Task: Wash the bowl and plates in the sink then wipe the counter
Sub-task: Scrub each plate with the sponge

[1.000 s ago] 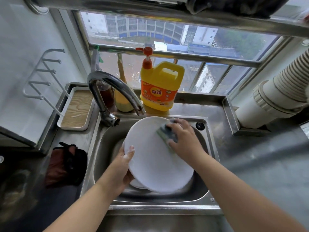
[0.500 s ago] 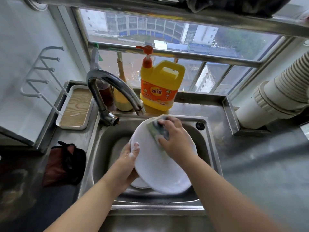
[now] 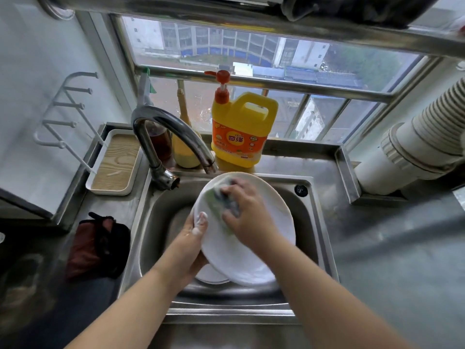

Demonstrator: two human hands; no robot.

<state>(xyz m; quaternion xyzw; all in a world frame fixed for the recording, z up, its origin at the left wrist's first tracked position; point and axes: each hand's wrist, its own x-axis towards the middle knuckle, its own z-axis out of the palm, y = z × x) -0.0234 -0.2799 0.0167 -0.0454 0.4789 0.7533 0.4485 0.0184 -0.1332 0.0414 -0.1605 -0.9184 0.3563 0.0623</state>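
Plate (image 3: 254, 250): white, tilted over the steel sink (image 3: 161, 222), another white dish (image 3: 211, 275) partly hidden beneath it. Left hand (image 3: 191, 245): grips the plate's left rim, soapy thumb on its face. Right hand (image 3: 247, 217): fingers curled round a green sponge (image 3: 216, 200), pressed on the plate's upper face. Tap (image 3: 171, 132): arches behind. Yellow soap bottle (image 3: 241, 132): on the sill ledge.
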